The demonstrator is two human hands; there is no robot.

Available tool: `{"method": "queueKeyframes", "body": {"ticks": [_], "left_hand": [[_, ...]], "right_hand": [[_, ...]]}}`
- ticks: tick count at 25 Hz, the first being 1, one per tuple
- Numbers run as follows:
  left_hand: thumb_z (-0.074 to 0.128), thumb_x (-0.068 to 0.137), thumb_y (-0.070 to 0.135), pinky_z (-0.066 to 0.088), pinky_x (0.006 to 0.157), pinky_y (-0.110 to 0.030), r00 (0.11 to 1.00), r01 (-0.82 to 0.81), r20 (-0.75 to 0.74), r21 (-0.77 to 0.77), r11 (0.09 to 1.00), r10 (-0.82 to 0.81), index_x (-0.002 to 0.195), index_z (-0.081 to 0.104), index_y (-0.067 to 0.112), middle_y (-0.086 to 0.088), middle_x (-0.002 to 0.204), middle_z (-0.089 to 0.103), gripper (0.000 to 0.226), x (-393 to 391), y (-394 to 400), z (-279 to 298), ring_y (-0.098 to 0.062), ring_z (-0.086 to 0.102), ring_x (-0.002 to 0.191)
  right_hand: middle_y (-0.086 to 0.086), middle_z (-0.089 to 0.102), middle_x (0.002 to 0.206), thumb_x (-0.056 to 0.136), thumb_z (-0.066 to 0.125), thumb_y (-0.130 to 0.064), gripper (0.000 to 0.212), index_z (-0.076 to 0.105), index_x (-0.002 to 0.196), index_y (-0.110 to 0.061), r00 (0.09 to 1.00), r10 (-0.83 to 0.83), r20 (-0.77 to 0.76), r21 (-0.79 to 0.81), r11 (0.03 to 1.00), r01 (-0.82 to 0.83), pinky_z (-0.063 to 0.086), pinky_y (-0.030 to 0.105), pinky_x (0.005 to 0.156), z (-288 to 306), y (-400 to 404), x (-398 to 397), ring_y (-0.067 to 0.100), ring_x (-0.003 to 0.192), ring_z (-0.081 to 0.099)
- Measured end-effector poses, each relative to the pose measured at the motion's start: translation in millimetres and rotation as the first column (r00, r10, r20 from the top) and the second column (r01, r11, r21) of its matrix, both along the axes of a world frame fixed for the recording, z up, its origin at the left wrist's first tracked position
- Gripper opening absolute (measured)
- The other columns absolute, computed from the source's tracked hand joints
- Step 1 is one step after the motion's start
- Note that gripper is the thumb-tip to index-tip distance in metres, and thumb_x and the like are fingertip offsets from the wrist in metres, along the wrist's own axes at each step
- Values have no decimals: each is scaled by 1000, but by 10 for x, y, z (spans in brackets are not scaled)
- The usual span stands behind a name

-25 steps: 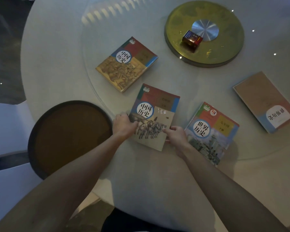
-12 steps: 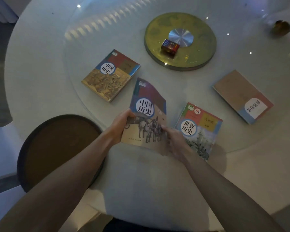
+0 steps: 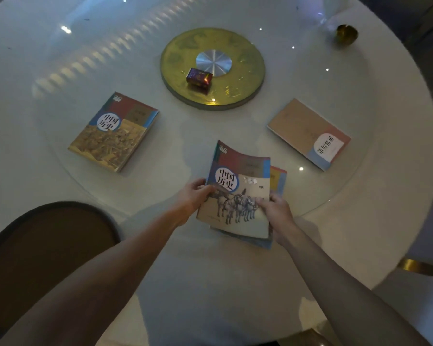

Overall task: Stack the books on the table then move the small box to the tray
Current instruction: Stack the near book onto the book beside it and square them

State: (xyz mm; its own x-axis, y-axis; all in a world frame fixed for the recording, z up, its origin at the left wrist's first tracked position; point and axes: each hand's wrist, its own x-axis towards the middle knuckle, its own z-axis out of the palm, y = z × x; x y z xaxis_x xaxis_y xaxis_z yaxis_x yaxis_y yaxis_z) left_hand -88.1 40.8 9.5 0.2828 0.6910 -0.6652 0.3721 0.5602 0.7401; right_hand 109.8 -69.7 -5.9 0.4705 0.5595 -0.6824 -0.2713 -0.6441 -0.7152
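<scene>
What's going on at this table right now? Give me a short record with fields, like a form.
Surface: round white table with a glass top
Left hand: grips the left edge of the horse-cover book
Right hand: grips that book's right edge
Book beneath: blue-edged book, mostly covered by the held one
Loose books: one at left, one at right, both flat and apart
Small box: on the gold disc
Tray: dark, round, near left, nothing in it
Stacking: two books together, two left
</scene>
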Motion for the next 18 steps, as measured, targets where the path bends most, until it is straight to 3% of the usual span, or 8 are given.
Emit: {"method": "queueKeyframes", "body": {"ticks": [3, 6, 9, 13, 18], "left_hand": [[77, 86, 27, 47, 50, -21, 981, 7, -193, 142, 990, 21, 97, 76, 19, -6, 88, 76, 14, 120, -34, -159, -10, 67, 61], [76, 86, 31, 44, 48, -21, 963, 85, -267, 175, 981, -36, 96, 74, 22, -1, 80, 73, 14, 255, -61, -229, -10, 66, 61], [72, 88, 28, 46, 50, -22, 941, 174, -320, 186, 967, -108, 100, 75, 20, -3, 79, 72, 15, 339, -111, -313, -13, 68, 63], [71, 85, 31, 51, 59, -26, 883, 243, -450, 190, 951, -136, 106, 74, 19, -7, 89, 77, 25, 331, -136, -445, -21, 73, 77], [62, 80, 31, 47, 54, -26, 735, 427, -641, 185, 885, -221, 87, 75, 20, 0, 79, 75, 18, 465, -36, -311, -18, 71, 73]], "right_hand": [[17, 75, 111, 96, 67, -14, 13, 67, 109, -11, 998, 18, 54, -37, 999, -16, 63, 48, 80, -70, -115, 105, 34, 97, 75], [9, 73, 106, 97, 65, -14, 17, 65, 113, -9, 996, 21, 83, -56, 998, -16, 57, 35, 67, -159, -225, 159, 24, 90, 72], [9, 72, 105, 99, 62, -12, 18, 66, 115, -5, 992, 34, 120, -118, 993, -20, 58, 37, 71, -280, -292, 225, 22, 88, 70], [13, 72, 105, 97, 61, -13, 9, 63, 100, -6, 978, 108, 179, -206, 976, -70, 60, 51, 83, -393, -340, 354, 27, 93, 70], [4, 71, 96, 94, 60, -27, 16, 65, 97, -12, 859, 383, 340, -332, 904, -271, 52, 40, 72, -359, -339, 489, 27, 90, 67]]}}
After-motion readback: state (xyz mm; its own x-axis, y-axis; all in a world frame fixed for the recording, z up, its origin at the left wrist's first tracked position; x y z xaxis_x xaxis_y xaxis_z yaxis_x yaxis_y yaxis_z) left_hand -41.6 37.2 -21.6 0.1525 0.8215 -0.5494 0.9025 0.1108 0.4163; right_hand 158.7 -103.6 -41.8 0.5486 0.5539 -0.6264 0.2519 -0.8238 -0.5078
